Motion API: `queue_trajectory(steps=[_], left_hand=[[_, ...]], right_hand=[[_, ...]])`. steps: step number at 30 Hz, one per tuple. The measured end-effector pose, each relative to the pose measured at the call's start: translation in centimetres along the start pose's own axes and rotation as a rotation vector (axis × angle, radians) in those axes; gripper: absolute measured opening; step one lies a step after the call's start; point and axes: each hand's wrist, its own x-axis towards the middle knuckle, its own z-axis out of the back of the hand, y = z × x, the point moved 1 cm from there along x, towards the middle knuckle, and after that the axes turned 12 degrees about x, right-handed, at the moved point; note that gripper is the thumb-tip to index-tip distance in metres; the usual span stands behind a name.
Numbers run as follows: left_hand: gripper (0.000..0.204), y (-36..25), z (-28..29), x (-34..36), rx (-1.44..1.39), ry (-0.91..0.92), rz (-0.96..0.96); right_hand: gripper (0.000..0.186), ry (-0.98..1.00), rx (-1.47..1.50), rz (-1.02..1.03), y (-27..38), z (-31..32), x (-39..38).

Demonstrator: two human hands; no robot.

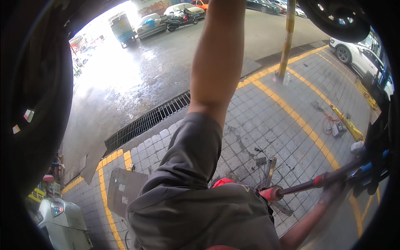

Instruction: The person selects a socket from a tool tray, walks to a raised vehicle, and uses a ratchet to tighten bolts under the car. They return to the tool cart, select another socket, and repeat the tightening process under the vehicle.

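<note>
My left arm (216, 62) in a grey sleeve reaches straight up past the top edge, so its hand is out of view. At the lower right, my right forearm (302, 231) rises to my right hand (332, 192), which is closed around a long dark rod (298, 188) with red collars. Shade and blur hide most of its fingers. The rod slants from a red, thicker end (271, 194) beside my body up to the right. Beyond the hand, its upper end meets dark and blue parts (366, 168) that I cannot make out.
Dark vehicle parts, including a round one (335, 21), hang around the view. A yellow post (287, 46) stands ahead. A flat grey plate (125, 187), metal bars (270, 171) and a small box with orange cord (339, 129) lie on the paving. A drain grate (148, 121) crosses ahead; cars are parked beyond.
</note>
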Motion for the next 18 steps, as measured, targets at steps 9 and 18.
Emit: queue_trajectory(steps=[9,18], left_hand=[[0.037,1.3,-0.2,0.6,-0.070,-0.042,0.048],[0.042,1.7,-0.6,1.0,-0.169,-0.071,0.089]], right_hand=[[0.070,-0.055,-0.106,0.043,1.0,-1.4,-0.7],[0.074,-0.082,-0.004,0.075,1.1,-2.0,-1.6]])
